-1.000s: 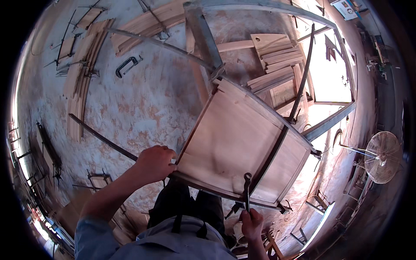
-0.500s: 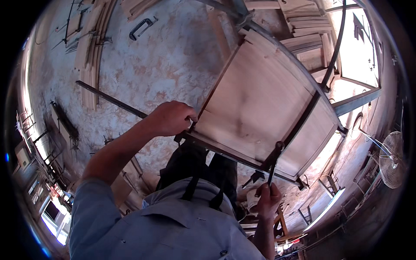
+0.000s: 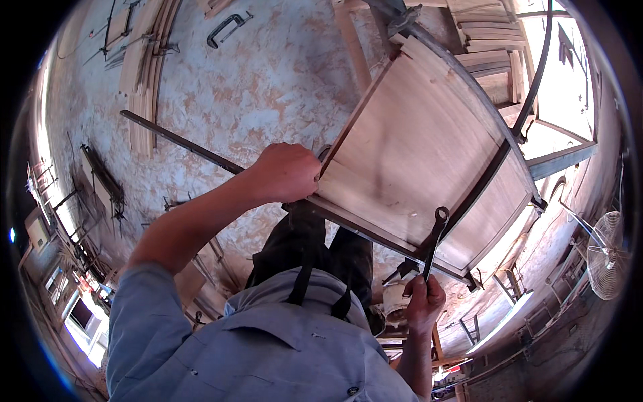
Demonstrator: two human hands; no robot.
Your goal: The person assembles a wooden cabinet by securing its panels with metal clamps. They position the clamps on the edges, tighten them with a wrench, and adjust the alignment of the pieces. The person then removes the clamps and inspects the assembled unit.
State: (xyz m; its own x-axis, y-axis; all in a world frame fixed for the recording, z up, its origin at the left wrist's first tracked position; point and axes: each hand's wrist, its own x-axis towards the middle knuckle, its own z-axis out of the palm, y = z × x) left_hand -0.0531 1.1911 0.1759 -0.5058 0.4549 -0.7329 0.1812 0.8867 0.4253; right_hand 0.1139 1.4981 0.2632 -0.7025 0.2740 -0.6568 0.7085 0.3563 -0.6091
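Observation:
A pale wooden panel (image 3: 402,147) lies in front of me, held in a frame of dark metal bars. A long bar clamp (image 3: 184,146) runs along its near edge and sticks out to the left. Across the panel's right part goes another dark bar (image 3: 479,179). My left hand (image 3: 287,173) is closed in a fist at the panel's near left corner; what its fingers grip is hidden. My right hand (image 3: 424,301) holds a ring spanner (image 3: 437,241) by its lower end. The spanner's ring points away from me, over the panel beside the dark bar.
A grey metal frame (image 3: 472,77) curves along the panel's far side. Stacked boards (image 3: 485,30) lie beyond it. A G-clamp (image 3: 226,28) and long planks (image 3: 142,80) are on the floor. A white bucket (image 3: 395,301) stands near my legs; a fan (image 3: 606,254) is at right.
My left hand has rolled over into a tighter fist at the corner. My right hand has moved slightly right with the spanner, whose ring now shows more plainly. The whole view has shifted a little.

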